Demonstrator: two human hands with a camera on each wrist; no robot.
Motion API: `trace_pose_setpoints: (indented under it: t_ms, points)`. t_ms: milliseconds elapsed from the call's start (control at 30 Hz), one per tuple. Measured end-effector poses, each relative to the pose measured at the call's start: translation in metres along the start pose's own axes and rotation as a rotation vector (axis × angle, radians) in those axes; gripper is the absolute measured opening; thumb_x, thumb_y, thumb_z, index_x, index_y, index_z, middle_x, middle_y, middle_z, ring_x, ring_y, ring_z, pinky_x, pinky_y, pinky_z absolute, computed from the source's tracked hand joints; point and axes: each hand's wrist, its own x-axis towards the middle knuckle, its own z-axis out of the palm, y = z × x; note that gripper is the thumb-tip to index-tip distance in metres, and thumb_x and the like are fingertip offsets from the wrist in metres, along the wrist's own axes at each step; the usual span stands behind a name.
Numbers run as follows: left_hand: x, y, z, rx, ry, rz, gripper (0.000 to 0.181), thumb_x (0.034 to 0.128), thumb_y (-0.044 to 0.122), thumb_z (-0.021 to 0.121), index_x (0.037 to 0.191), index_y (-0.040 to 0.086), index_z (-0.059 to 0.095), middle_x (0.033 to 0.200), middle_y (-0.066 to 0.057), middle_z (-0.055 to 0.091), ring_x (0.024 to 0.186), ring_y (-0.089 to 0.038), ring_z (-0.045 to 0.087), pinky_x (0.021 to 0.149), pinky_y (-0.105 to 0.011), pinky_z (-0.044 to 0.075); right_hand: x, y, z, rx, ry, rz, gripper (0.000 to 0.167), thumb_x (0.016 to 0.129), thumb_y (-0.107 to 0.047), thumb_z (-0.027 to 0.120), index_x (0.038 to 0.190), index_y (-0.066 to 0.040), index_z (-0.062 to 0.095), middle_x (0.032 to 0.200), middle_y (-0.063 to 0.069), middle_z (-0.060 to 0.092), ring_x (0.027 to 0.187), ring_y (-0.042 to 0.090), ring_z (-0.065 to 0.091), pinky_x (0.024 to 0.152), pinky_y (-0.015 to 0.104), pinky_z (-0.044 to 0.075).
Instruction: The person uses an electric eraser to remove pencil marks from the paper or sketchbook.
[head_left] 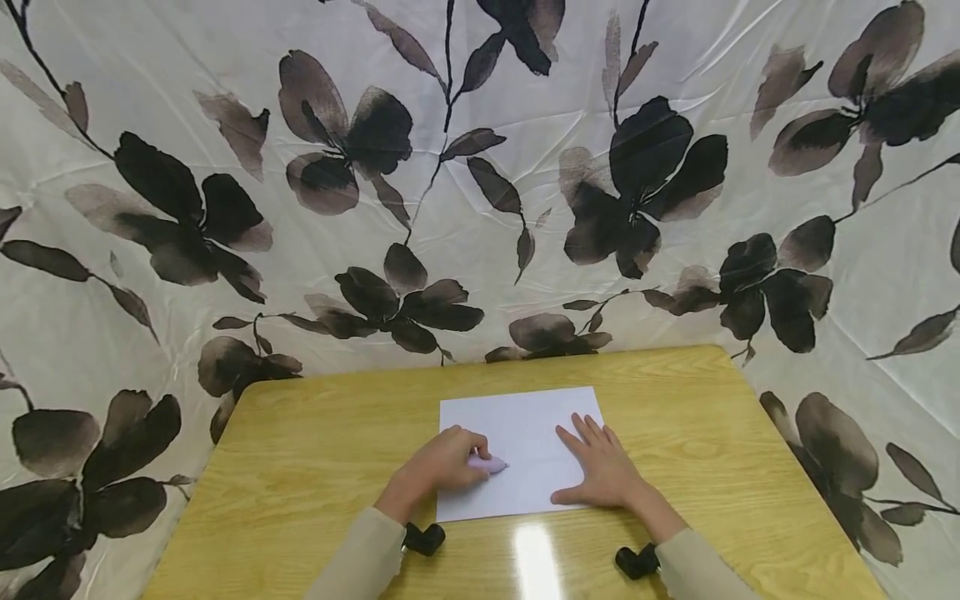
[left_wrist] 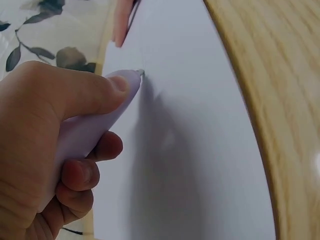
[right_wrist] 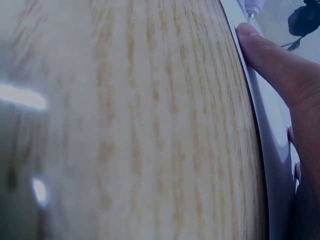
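My left hand (head_left: 450, 460) grips a lavender tool (head_left: 489, 463) with a thick, tapered body and a small metal tip. Its exact kind cannot be told. In the left wrist view the thumb lies along the top of the tool (left_wrist: 82, 135), with the other fingers curled beneath; the tip is at the surface of a sheet of white paper (head_left: 525, 425). Spread wide, my right hand (head_left: 602, 468) rests on the paper's right side. The right wrist view shows that thumb (right_wrist: 272, 57) near the sheet's front edge, with part of the tool beyond it.
Under the paper is a yellow wood-grain table (head_left: 330, 467). Floral fabric (head_left: 480, 217) hangs behind the table and along its sides. Black devices (head_left: 424, 539) sit at both wrists. A bright reflection lies on the table in front of the sheet.
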Motion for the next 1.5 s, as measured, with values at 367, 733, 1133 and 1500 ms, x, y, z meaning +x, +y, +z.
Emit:
trace_pose_setpoints:
  t_ms: [367,733,1133,1500]
  points:
    - [0.000,0.002,0.002,0.006,-0.021,-0.023,0.010,0.0758,0.020,0.076,0.082,0.023,0.069,0.078,0.012,0.060,0.074,-0.012,0.049,0.067,-0.029,0.041,-0.005,0.002,0.003,-0.009,-0.020,0.018,0.114,0.066,-0.086,0.056,0.151,-0.015,0.034,0.157,0.019,0.019,0.143,0.039,0.013,0.109,0.060,0.011]
    - [-0.001,0.002,0.000,0.000,-0.008,-0.022,0.011,0.0754,0.020,0.078,0.081,0.023,0.068,0.078,0.013,0.059,0.073,-0.012,0.048,0.066,-0.028,0.042,0.002,0.000,-0.001,-0.010,-0.022,0.013,0.113,0.066,-0.086,0.057,0.151,-0.014,0.036,0.157,0.020,0.020,0.143,0.040,0.014,0.109,0.061,0.012]
    - [-0.003,0.003,0.005,0.019,-0.006,-0.017,0.012,0.0748,0.019,0.077,0.080,0.024,0.068,0.076,0.014,0.058,0.071,-0.010,0.048,0.065,-0.027,0.041,-0.005,0.003,0.008,-0.020,0.010,-0.001,0.111,0.066,-0.083,0.061,0.149,-0.012,0.039,0.155,0.021,0.025,0.141,0.042,0.019,0.106,0.063,0.016]
    - [-0.011,-0.001,0.001,-0.005,0.013,-0.076,0.012,0.0765,0.022,0.079,0.082,0.024,0.068,0.081,0.012,0.060,0.074,-0.012,0.050,0.068,-0.029,0.043,0.001,0.002,0.005,0.000,0.008,0.000,0.111,0.066,-0.083,0.061,0.150,-0.014,0.037,0.156,0.020,0.022,0.142,0.040,0.016,0.107,0.063,0.013]
